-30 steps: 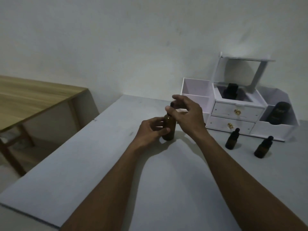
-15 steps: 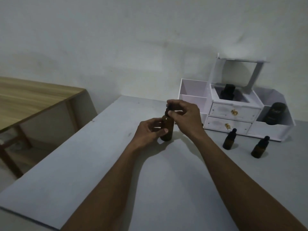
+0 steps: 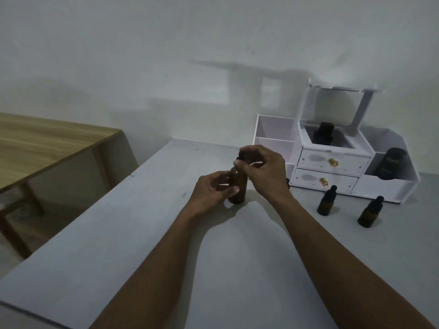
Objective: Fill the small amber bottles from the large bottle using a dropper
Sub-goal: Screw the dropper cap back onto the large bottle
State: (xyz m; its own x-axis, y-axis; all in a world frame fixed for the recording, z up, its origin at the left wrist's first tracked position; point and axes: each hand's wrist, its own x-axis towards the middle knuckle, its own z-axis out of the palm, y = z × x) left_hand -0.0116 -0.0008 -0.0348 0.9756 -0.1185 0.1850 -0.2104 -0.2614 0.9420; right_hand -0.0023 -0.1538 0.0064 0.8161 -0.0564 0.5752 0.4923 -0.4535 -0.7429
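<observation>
1. The fingers (image 3: 234, 189) of the left hand (image 3: 211, 193) are curling narrowly round the body of the large bottle (image 3: 237, 186), which is standing upright on the grey table (image 3: 142, 233), steadying it.
2. The right hand (image 3: 266, 172) is reaching over the top, its fingertips (image 3: 240, 165) pinching closed on the black dropper cap (image 3: 242, 155); whether the cap is already loose I cannot tell.
3. Judging from this, the opening step is under way and no filling is done.
4. Risk: if the left hand's grip is slackening while the right is twisting, the bottle may be turning with the cap or tipping, spilling its liquid onto the table.
5. Risk: if the dropper is being lifted out crooked, its tube may be knocking the neck and dripping.
6. Farther right, two small amber bottles (image 3: 326, 200) (image 3: 370, 212) are standing capped, well apart from the hands.
7. Behind them a white organiser (image 3: 332, 162) is sitting against the wall, holding dark containers.
</observation>
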